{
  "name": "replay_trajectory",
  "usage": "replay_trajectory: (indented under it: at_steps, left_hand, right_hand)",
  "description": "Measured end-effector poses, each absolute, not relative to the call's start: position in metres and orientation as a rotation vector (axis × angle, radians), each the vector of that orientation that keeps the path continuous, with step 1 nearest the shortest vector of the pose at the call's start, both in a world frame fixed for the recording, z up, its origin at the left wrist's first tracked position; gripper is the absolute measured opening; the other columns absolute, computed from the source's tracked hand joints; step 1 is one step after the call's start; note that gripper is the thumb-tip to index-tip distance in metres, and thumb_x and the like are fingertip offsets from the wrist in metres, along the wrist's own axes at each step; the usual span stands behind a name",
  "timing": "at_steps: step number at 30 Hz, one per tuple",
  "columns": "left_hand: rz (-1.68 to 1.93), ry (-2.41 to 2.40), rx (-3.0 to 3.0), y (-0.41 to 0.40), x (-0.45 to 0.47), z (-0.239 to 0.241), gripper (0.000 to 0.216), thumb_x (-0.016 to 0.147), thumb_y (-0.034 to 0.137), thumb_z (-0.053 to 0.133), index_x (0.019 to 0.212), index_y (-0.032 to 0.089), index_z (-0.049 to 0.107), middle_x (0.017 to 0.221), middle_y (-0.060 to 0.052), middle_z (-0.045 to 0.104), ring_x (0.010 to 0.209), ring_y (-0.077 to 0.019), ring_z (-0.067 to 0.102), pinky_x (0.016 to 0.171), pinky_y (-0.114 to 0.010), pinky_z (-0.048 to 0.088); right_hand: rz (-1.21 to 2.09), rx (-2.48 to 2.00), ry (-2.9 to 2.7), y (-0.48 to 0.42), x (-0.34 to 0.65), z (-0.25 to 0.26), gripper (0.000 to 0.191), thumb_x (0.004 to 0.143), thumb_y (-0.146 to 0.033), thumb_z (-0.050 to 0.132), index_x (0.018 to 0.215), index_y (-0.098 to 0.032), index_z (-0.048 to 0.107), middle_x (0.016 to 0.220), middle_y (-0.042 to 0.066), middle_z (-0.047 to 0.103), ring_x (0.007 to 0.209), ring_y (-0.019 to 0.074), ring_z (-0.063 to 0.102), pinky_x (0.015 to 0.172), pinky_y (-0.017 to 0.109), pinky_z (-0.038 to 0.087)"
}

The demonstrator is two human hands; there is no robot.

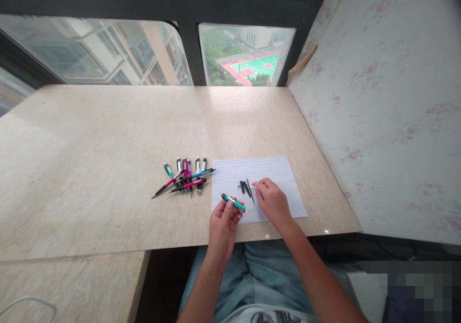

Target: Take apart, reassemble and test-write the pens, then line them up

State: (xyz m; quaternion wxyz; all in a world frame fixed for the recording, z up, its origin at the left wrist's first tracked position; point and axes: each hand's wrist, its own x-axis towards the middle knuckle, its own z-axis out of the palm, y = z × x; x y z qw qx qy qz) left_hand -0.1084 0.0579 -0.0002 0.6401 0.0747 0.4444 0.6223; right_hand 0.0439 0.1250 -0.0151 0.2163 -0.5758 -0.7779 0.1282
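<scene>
My left hand [224, 224] grips the green barrel of a pen [236, 204], which has a dark end and points down to the right over the lower part of a sheet of paper [288, 179]. My right hand [273, 203] is low over the same sheet, its fingertips brought together just right of a thin dark pen refill [250, 192]. Whatever sits between those fingertips is too small to make out. Short black pen parts [245, 187] lie left of the refill, with a tiny piece [238, 186] beside them.
Left of the paper, several pens with pink, blue, white and green parts lie in a crossed pile [189, 176]. The pale stone-patterned tabletop [108, 145] meets a floral wall [378, 121] on the right and windows at the back. A white cable [32, 298] rests at lower left.
</scene>
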Motion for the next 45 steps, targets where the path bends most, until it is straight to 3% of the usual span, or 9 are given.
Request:
replay_trajectory:
  at_steps: [7,17,26,30,35,45]
  left_hand:
    - [1.405,0.988,0.171,0.058,-0.109,0.0,0.026,0.078,0.031,0.079,0.094,0.014,0.069,0.087,-0.008,0.073,0.073,-0.0106,0.066,0.066,-0.019,0.051]
    - [1.411,1.054,0.187,0.059,-0.107,0.001,0.028,0.076,0.032,0.08,0.094,0.015,0.067,0.088,-0.006,0.072,0.074,-0.0102,0.066,0.066,-0.019,0.051]
    - [1.426,1.092,0.143,0.059,-0.107,0.004,0.035,0.072,0.035,0.083,0.095,0.013,0.068,0.076,-0.002,0.069,0.068,-0.0106,0.068,0.062,-0.018,0.052]
    - [1.439,1.075,0.118,0.06,-0.108,0.004,0.031,0.072,0.034,0.084,0.089,0.013,0.068,0.076,-0.002,0.07,0.067,-0.01,0.068,0.061,-0.018,0.052]
    - [1.46,1.055,0.095,0.061,-0.108,0.002,0.031,0.07,0.033,0.085,0.086,0.013,0.067,0.078,-0.003,0.071,0.068,-0.0105,0.068,0.062,-0.018,0.053]
    - [1.45,0.984,0.134,0.057,-0.105,0.002,0.025,0.076,0.029,0.081,0.089,0.013,0.067,0.078,-0.003,0.071,0.069,-0.0104,0.068,0.064,-0.018,0.055]
  right_hand:
    - [0.374,-1.6,-2.143,0.124,0.045,-0.02,0.02,0.096,-0.019,0.052,0.094,-0.021,0.072,0.092,0.006,0.068,0.088,0.0191,0.064,0.073,0.028,0.046]
    - [0.41,-1.611,-2.118,0.119,0.047,-0.021,0.017,0.094,-0.021,0.053,0.099,-0.022,0.07,0.097,0.006,0.068,0.09,0.0204,0.063,0.075,0.029,0.048]
    - [0.473,-1.564,-2.046,0.115,0.046,-0.014,0.016,0.093,-0.02,0.055,0.09,-0.021,0.07,0.092,0.006,0.068,0.086,0.0198,0.063,0.076,0.03,0.048]
    - [0.698,-1.442,-1.909,0.101,0.045,0.005,0.012,0.091,-0.021,0.058,0.088,-0.021,0.07,0.087,0.004,0.068,0.068,0.0151,0.058,0.067,0.028,0.049]
    - [0.93,-1.343,-1.818,0.084,0.04,0.033,0.011,0.09,-0.023,0.06,0.088,-0.022,0.071,0.088,0.004,0.068,0.065,0.0135,0.057,0.052,0.024,0.044]
    - [0.876,-1.313,-1.818,0.085,0.031,0.035,0.012,0.091,-0.026,0.062,0.086,-0.022,0.072,0.084,0.003,0.068,0.067,0.0138,0.058,0.055,0.025,0.047]
